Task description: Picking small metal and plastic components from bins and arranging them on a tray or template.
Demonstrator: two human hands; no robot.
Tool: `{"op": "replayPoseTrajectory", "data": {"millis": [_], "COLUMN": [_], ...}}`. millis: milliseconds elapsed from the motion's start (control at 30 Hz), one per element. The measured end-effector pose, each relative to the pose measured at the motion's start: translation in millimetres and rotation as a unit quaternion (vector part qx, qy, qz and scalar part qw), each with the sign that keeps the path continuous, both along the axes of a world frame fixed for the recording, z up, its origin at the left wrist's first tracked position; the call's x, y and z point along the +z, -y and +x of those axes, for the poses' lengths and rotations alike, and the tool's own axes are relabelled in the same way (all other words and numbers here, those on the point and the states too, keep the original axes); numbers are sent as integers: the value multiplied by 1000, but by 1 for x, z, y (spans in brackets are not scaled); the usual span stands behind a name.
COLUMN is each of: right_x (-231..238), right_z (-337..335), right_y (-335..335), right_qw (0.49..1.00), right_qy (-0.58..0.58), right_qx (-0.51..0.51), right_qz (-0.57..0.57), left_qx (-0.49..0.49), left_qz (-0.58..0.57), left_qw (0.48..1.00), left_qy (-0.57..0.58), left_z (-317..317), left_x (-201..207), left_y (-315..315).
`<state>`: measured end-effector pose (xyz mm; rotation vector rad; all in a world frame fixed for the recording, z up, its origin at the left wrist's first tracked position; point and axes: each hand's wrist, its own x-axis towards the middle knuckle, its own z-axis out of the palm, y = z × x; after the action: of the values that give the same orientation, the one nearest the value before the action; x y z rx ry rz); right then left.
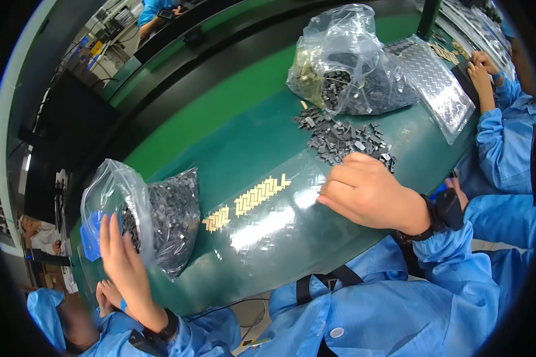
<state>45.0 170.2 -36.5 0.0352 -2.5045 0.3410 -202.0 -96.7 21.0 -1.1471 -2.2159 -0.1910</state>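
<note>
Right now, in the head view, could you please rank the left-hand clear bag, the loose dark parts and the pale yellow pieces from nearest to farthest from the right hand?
From the right hand:
1. Loose dark parts, just beyond it.
2. Pale yellow pieces, to its left.
3. Left-hand clear bag, farther left.

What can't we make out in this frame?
Head view:
- Right hand: its curled fingers hide whether it pinches anything.
- Dark parts pile: near edge behind that hand; pieces too small and jumbled to count.
- Blue object: partly hidden by the left hand and clear bag; kind unclear.
- Co-worker at right: cut off by the fisheye rim.
</note>
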Motion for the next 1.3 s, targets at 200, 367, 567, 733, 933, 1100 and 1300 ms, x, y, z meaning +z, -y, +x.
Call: {"op": "replayPoseTrajectory", "data": {"millis": [200,367,567,733,933,1100,1300], "right_x": [-29,-42,-57,-72,-72,-79,-77], "right_z": [-46,-59,-55,-52,-52,-53,-66], "right_y": [-13,-11,-7,-7,-5,-6,1], "right_qw": [994,988,987,985,980,981,981], "right_qy": [104,142,77,16,-11,-20,8], "right_qx": [19,-18,-10,-8,-5,1,-70], "right_qz": [-24,-60,-138,-170,-197,-195,-179], "left_qx": [-244,-261,-188,-176,-210,-145,-246], "left_qz": [99,-44,-174,-241,-155,-217,-159], "left_qw": [954,899,886,856,891,840,845], "left_qy": [143,350,387,423,371,476,448], "left_z": [74,69,54,51,52,47,41], "left_x": [-19,-75,-83,-74,-78,-72,-87], "left_y": [-69,-140,-162,-174,-167,-173,-170]}}
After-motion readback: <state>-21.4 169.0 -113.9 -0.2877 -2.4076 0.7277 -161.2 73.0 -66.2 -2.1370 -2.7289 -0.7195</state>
